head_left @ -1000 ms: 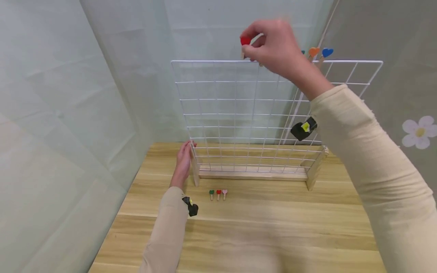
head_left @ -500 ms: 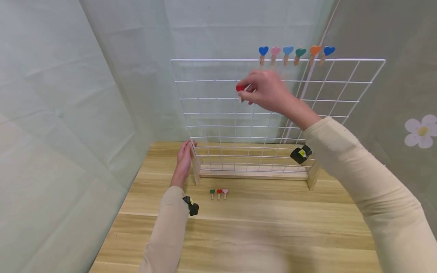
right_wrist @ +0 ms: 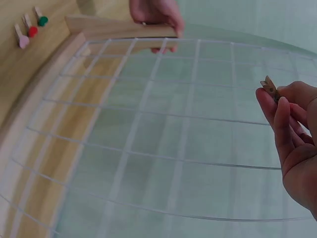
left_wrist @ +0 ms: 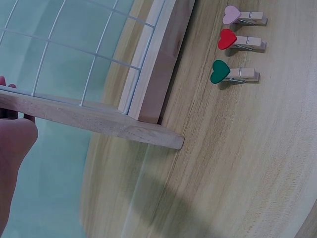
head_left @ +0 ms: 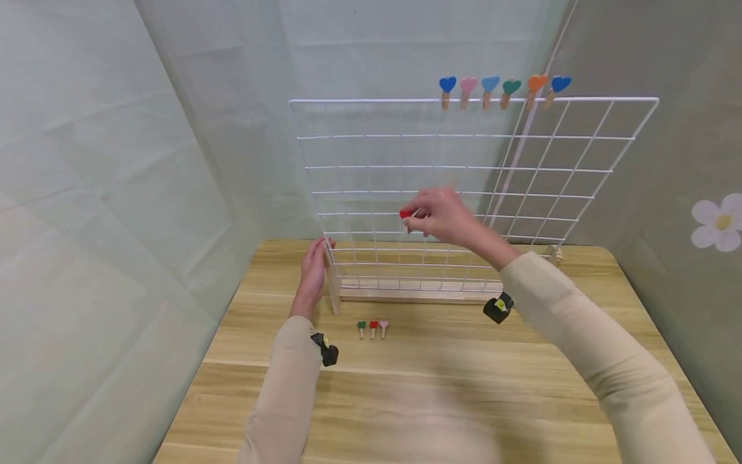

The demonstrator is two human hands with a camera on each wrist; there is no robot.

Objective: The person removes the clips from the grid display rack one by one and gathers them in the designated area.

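Red heart peg [head_left: 406, 214] pinched in right hand [head_left: 440, 216], front of wire grid [head_left: 580, 167].
Small wooden clothespin w/ red heart top, held mid-air, low centre of grid. Left hand [head_left: 311, 277] flat against grid's wooden foot [head_left: 332, 287] at approx 8 o'clock from peg.

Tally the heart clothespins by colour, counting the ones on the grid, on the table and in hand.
Blue: 3
Red: 2
Pink: 2
Green: 2
Orange: 1
Total: 10
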